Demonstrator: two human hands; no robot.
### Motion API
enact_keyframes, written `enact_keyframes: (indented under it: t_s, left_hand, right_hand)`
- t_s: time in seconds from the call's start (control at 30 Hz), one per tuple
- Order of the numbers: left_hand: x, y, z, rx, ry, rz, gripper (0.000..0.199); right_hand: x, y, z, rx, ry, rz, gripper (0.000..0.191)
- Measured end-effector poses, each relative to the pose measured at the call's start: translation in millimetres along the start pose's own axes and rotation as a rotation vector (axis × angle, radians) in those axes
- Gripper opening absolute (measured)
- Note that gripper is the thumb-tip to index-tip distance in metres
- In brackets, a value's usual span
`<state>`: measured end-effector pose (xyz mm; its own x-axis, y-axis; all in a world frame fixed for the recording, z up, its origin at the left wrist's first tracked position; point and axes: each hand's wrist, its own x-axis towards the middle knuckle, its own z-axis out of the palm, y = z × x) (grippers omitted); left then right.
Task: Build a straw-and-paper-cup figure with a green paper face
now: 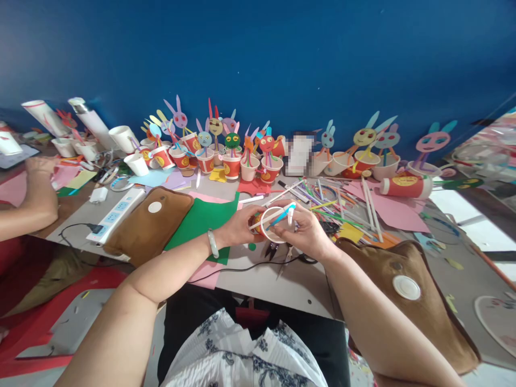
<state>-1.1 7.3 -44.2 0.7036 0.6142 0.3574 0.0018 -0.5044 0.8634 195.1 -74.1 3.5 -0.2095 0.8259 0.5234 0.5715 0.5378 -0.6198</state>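
A paper cup [271, 232] with a red outside is held above the table, its white mouth tilted toward me. My left hand [245, 224] is closed around its left side. My right hand [308, 228] grips the right rim, thumb reaching into the mouth and fingers outside. A blue strip [282, 216] lies across the opening by the right fingers, beside a small white piece [291, 215] whose kind I cannot make out. Black-handled scissors [272, 250] rest below the cup. Green paper [205, 223] lies under my left wrist.
Several cups with paper rabbit heads [232, 141] line the blue wall. Colored strips and sticks [322, 199] pile up at right. Brown pouches [147, 228] flank my arms. A power strip [121, 215] sits at left, and a black cable [250, 267] crosses the front. Another person's arm [38, 193] rests far left.
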Motion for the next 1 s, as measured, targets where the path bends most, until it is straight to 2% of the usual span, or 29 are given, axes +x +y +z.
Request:
enact_keyframes:
  t_s: [0.23, 0.43, 0.57, 0.77, 1.0]
  left_hand:
    - [-3, -2, 6.8, -0.316, -0.065, -0.147, 0.064]
    - [-7, 2, 11.5, -0.482, -0.185, -0.325, 0.063]
    - [-7, 3, 12.2, -0.525, -0.199, -0.353, 0.069]
    - [-5, 9, 5.7, -0.542, -0.158, -0.343, 0.065]
    - [-7, 14, 4.5, -0.591, -0.192, -0.425, 0.069]
  right_hand:
    - [3, -2, -10, 0.101, -0.061, 0.069, 0.006]
    - [2, -2, -16, 0.042, -0.129, 0.071, 0.011]
    - [1, -5, -16, 0.018, -0.148, 0.07, 0.01]
    - [0, -8, -15, -0.008, -0.06, 0.051, 0.014]
    - [-1, -6, -19, 0.05, -0.119, 0.09, 0.008]
